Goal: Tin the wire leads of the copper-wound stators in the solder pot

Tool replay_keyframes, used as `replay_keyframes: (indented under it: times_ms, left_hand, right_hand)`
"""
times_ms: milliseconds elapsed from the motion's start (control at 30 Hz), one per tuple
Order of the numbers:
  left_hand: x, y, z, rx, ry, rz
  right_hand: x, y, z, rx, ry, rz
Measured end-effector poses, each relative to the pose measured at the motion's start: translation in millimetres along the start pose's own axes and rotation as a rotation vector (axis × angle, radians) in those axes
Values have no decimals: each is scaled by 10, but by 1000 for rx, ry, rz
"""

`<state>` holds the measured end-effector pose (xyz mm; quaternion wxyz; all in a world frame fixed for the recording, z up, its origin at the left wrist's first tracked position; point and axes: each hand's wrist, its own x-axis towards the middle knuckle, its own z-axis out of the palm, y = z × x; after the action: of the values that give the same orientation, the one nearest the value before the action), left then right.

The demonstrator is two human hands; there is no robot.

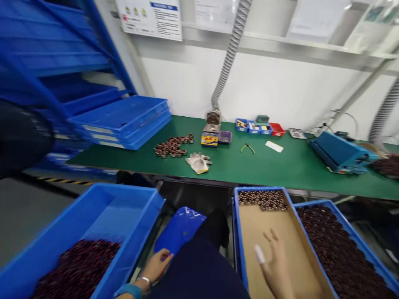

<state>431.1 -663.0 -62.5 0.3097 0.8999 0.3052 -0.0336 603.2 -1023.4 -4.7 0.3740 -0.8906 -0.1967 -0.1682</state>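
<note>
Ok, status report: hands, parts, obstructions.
Left hand beside blue plastic, fingers curled, grip unclear. Right hand open, blurred, over lined tray. Parts bunched at its far end; nothing seen blocking right hand's path.

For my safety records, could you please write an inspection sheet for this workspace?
Surface: green, flat bench top; spills: nothing seen
Job's things: small, dark, shiny parts at the far end of the shallow, blue-rimmed, brown-bottomed tray
Clutter: white fabric glove, green-handled pliers lying loose
Hands: left hand by shiny blue plastic bag; right hand over tray, blurred
Cables: thin dark cable near wall
Surroundings: ribbed grey hose, stacked blue trays
</note>
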Motion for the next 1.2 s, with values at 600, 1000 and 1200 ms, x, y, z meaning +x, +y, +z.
replay_keyframes:
  times_ms: [600,1000,1200]
  left_hand:
    - [4023,512,-676,474,258,907]
    - [4418,355,-739,311,120,930]
    - [4397,324,-752,142,151,1061]
  right_hand:
    - [2225,-336,2442,-47,-237,32]
    - [2803,-23,3663,-141,-272,-251]
    - [2584,-387,3445,-74,-180,-202]
